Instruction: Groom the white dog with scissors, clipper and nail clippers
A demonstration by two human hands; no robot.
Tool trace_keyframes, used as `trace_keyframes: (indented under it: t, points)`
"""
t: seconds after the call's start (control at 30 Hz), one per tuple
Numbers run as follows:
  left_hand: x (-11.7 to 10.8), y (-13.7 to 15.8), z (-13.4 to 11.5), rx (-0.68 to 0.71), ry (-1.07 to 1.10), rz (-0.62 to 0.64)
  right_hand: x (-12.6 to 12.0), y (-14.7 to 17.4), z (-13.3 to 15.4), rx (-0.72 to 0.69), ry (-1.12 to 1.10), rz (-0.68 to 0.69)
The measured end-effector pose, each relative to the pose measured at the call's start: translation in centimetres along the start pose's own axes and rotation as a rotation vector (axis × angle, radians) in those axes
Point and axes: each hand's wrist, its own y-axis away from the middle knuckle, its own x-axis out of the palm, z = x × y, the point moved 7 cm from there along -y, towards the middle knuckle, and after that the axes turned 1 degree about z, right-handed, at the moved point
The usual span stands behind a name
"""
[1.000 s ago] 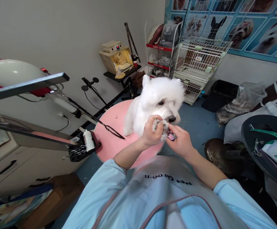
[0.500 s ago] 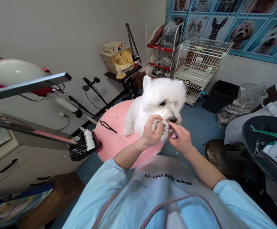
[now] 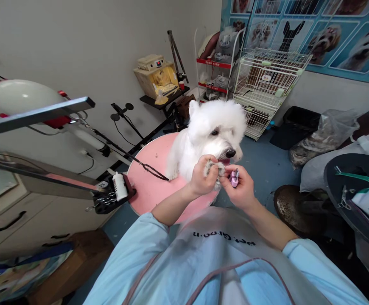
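A fluffy white dog (image 3: 205,127) sits on a round pink grooming table (image 3: 149,154), its head turned toward the right. My left hand (image 3: 202,177) is closed around one of its front paws (image 3: 215,168), raised below the muzzle with the underside facing me. Held in my right hand (image 3: 241,188) is a small pink-purple nail clipper (image 3: 234,178). The thumb and finger of that hand touch the paw's edge, while the clipper sits to the right, apart from the paw. The dog's other front leg rests on the tabletop.
On the left, a grooming arm (image 3: 44,114) carries a black loop leash (image 3: 146,166) lying across the tabletop. A tool holder with a white bottle (image 3: 119,186) is clamped there. Scissors (image 3: 344,198) lie on a dark round table at right. A wire cage (image 3: 264,84) stands behind.
My right hand has turned and lowered slightly, bringing the clipper away from the paw into clearer view. The dog's head has lifted a little. The leash loop has swung right.
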Motion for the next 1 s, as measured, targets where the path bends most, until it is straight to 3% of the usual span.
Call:
trace_keyframes:
  t: [0.17,0.27,0.53,1.0]
  points:
    - [-0.3,-0.1,-0.5,0.023,-0.050,-0.050,0.3,0.8,0.5,-0.257,0.378,0.004]
    - [-0.2,-0.2,-0.6,0.026,-0.044,-0.045,0.5,0.8,0.8,-0.317,0.508,-0.008]
    - [0.0,-0.1,-0.6,0.017,0.016,-0.047,0.6,0.7,1.3,-0.351,0.519,-0.049]
    - [0.3,0.1,-0.4,0.013,0.018,-0.030,1.3,1.1,-0.8,-0.241,0.432,0.022]
